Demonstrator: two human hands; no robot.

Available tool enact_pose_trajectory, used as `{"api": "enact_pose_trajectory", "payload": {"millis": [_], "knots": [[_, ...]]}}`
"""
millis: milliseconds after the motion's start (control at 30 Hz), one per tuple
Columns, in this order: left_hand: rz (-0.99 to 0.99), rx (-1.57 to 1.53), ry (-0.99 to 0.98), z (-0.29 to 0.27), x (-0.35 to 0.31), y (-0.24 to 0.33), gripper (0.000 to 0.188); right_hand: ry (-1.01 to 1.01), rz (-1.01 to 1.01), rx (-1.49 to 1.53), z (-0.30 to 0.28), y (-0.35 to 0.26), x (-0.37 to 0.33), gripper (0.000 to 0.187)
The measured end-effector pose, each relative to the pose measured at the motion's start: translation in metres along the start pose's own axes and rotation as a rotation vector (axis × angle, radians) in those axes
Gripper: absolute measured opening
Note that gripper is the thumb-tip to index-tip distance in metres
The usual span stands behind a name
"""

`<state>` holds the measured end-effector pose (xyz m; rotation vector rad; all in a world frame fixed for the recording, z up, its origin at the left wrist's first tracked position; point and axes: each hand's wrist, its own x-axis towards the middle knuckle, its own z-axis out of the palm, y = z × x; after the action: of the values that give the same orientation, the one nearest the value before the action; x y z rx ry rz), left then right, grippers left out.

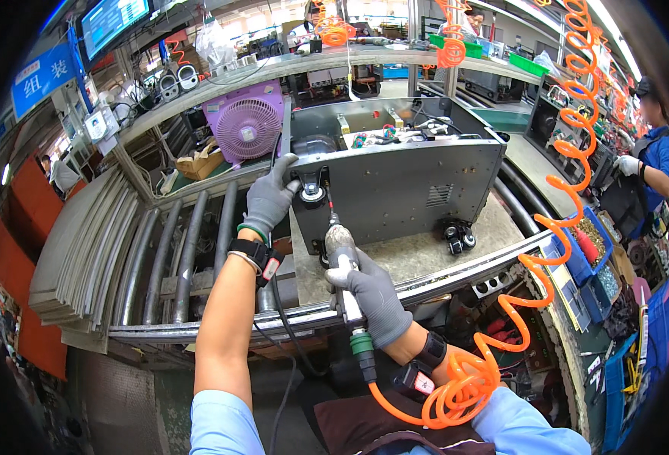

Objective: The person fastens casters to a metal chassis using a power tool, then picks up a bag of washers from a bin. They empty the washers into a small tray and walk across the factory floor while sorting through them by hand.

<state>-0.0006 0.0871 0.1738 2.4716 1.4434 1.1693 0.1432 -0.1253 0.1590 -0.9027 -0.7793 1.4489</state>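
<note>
A dark grey metal cabinet (pixel 406 186) lies on its side, its flat bottom panel facing me. My left hand (pixel 268 199), in a grey glove, grips a caster wheel (pixel 313 195) at the panel's upper left corner, fingers curled by the cabinet edge. My gloved right hand (pixel 380 297) is wrapped round an air screwdriver (pixel 342 246). Its bit points up at the panel just beside that caster; whether the tip sits on a screw is too small to tell. Another caster (pixel 458 236) is on the panel's lower right. Wiring and parts show inside the cabinet.
The cabinet rests on a board (pixel 304 262) over a roller conveyor (pixel 190 250). An orange coiled air hose (pixel 539 280) loops past my right arm. Stacked grey panels (pixel 84 250) stand left, a purple fan (pixel 245 127) behind. Blue bins (pixel 593 246) and a co-worker (pixel 653 144) are right.
</note>
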Motion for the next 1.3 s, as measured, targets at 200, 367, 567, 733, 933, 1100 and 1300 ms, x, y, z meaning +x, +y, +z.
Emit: {"api": "enact_pose_trajectory", "payload": {"millis": [200, 367, 567, 733, 933, 1100, 1300], "knots": [[-0.012, 0.041, -0.020, 0.002, 0.001, 0.005, 0.050, -0.048, 0.077, 0.154, -0.004, -0.010, 0.002, 0.033], [-0.047, 0.042, 0.014, 0.007, -0.012, 0.020, 0.056, -0.064, -0.029, -0.116, -0.020, -0.016, -0.009, 0.044], [-0.883, -1.564, 0.021, 0.035, -0.065, -0.004, 0.027, -0.138, 0.029, -0.287, -0.034, -0.031, -0.046, 0.059], [-0.951, -1.681, -0.107, 0.042, -0.095, 0.010, 0.017, -0.172, 0.176, -0.307, -0.040, -0.030, -0.063, 0.067], [-0.917, -1.534, -0.255, 0.033, -0.111, 0.031, 0.028, -0.247, 0.250, -0.298, -0.039, -0.021, -0.074, 0.059], [-0.921, -1.556, -0.200, 0.027, -0.119, 0.029, 0.030, -0.279, 0.279, -0.310, -0.040, -0.016, -0.075, 0.060], [-0.844, -1.845, -0.188, 0.025, -0.129, 0.019, 0.022, -0.277, 0.299, -0.339, -0.038, -0.017, -0.080, 0.067]]}}
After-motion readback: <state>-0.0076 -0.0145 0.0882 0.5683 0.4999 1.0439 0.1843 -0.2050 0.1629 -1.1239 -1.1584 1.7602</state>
